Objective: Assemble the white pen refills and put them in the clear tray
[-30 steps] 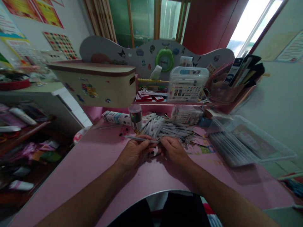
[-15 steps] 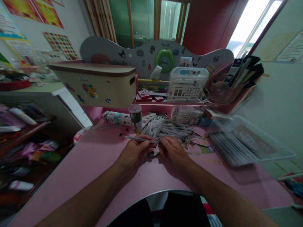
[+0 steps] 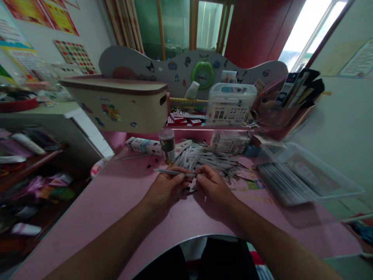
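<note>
Fingers (image 3: pixel 178 179) of the left hand (image 3: pixel 166 187) are pinching a slim, grey-white, pen-like stick (image 3: pixel 165 171) in the head view, its left end pointing out past the knuckles. The right hand (image 3: pixel 214 186) is facing it, thumb and forefinger drawn close together at the stick's right end; whether they are gripping that end or only touching it, I cannot tell. The stick is lying nearly level between the two hands, above a pink, smooth-topped desk (image 3: pixel 116 210). Small dark pieces (image 3: pixel 188 190) are lying on the desktop just under the fingers, too blurred to identify.

Directly beyond the hands, a loose heap of slim, whitish sticks (image 3: pixel 201 157) is spreading across the desk, its pieces pointing many ways. A clear, cylindrical plastic cup (image 3: pixel 167 146) with dark contents is standing at the heap's left side, and a long, white cardboard box with a teal band (image 3: pixel 142 145) is lying just left of the cup. Off to the right, a clear, rectangular plastic tray (image 3: pixel 323 166) is holding a row of slim grey pieces (image 3: pixel 282 184). Behind, a beige, sticker-covered plastic bin (image 3: pixel 142 109) and a clear, handled plastic case (image 3: pixel 231 109) are standing above desk level.
</note>
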Motion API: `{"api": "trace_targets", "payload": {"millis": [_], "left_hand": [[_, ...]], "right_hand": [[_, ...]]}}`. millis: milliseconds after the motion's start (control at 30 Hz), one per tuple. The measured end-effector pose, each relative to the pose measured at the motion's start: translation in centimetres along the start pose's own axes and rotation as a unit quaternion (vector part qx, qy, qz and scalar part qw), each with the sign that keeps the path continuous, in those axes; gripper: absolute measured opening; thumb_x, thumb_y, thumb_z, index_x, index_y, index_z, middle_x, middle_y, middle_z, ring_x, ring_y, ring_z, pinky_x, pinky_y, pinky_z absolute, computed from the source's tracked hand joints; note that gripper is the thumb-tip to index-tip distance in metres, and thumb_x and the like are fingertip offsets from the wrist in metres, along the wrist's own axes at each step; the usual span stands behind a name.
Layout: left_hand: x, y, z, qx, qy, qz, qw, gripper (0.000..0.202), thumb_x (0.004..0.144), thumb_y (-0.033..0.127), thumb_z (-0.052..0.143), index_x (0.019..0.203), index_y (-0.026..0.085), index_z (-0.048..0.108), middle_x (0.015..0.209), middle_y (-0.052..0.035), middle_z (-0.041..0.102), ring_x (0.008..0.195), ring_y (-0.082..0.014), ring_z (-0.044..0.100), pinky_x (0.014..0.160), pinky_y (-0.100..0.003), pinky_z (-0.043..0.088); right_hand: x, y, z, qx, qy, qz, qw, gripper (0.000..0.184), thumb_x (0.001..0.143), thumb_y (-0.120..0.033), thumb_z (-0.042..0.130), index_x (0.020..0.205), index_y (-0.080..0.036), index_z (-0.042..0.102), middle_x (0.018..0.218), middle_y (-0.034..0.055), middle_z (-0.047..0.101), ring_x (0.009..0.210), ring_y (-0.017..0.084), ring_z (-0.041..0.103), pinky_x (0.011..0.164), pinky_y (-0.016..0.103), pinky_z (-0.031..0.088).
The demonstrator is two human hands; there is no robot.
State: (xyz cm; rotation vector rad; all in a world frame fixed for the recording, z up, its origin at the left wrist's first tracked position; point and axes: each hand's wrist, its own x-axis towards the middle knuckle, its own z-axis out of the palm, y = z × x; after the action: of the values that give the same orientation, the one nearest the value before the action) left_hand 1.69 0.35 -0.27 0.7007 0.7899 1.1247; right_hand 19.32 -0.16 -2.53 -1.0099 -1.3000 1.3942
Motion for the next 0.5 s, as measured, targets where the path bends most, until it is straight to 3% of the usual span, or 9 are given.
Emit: {"api": "trace_targets", "payload": {"millis": [100, 167, 300, 433, 500], "left_hand": [[0.05, 0.08, 0.01, -0.001, 0.003, -0.004, 1.000, 0.020, 0.065, 0.012, 0.087, 0.080, 0.015, 0.074, 0.083, -0.0064, 0.080, 0.067, -0.0130, 0.073, 0.062, -0.019, 0.060], [0.06, 0.13, 0.06, 0.000, 0.003, -0.003, 1.000, 0.020, 0.065, 0.011, 0.087, 0.079, 0.014, 0.074, 0.083, -0.0066, 0.080, 0.069, -0.0129, 0.074, 0.064, -0.019, 0.060], [0.01, 0.21, 0.20, 0.005, 0.001, -0.006, 1.000, 0.021, 0.064, 0.013, 0.088, 0.080, 0.014, 0.074, 0.084, -0.0068, 0.080, 0.071, -0.0133, 0.074, 0.066, -0.019, 0.060], [-0.09, 0.16, 0.15, 0.001, -0.003, -0.009, 1.000, 0.025, 0.060, 0.015, 0.091, 0.079, 0.014, 0.074, 0.083, -0.0062, 0.080, 0.069, -0.0126, 0.073, 0.064, -0.018, 0.059], [-0.14, 0.01, 0.02, -0.001, -0.005, -0.014, 1.000, 0.025, 0.062, 0.017, 0.090, 0.081, 0.015, 0.074, 0.085, -0.0061, 0.080, 0.066, -0.0130, 0.072, 0.061, -0.021, 0.059]], "right_hand": [[-0.11, 0.30, 0.08, 0.046, -0.005, 0.007, 0.999, 0.017, 0.084, -0.032, 0.068, 0.092, -0.022, 0.056, 0.064, -0.0060, 0.055, 0.051, 0.010, 0.047, 0.049, 0.021, 0.035], [-0.18, 0.36, 0.11, 0.055, -0.009, 0.014, 0.998, 0.017, 0.087, -0.034, 0.066, 0.085, -0.022, 0.055, 0.060, -0.0059, 0.052, 0.049, 0.010, 0.044, 0.048, 0.021, 0.034], [-0.22, 0.04, 0.11, 0.035, -0.016, 0.023, 0.999, 0.035, 0.095, -0.045, 0.058, 0.070, -0.020, 0.052, 0.056, -0.0040, 0.050, 0.048, 0.009, 0.043, 0.046, 0.021, 0.032], [-0.27, -0.39, 0.26, 0.064, -0.014, 0.015, 0.998, 0.017, 0.087, -0.034, 0.065, 0.086, -0.021, 0.056, 0.059, -0.0066, 0.052, 0.048, 0.009, 0.043, 0.047, 0.019, 0.033], [-0.37, -0.48, 0.44, 0.082, -0.015, 0.017, 0.996, 0.016, 0.082, -0.027, 0.067, 0.090, -0.022, 0.054, 0.059, -0.0084, 0.051, 0.047, 0.008, 0.042, 0.047, 0.019, 0.031]]}}
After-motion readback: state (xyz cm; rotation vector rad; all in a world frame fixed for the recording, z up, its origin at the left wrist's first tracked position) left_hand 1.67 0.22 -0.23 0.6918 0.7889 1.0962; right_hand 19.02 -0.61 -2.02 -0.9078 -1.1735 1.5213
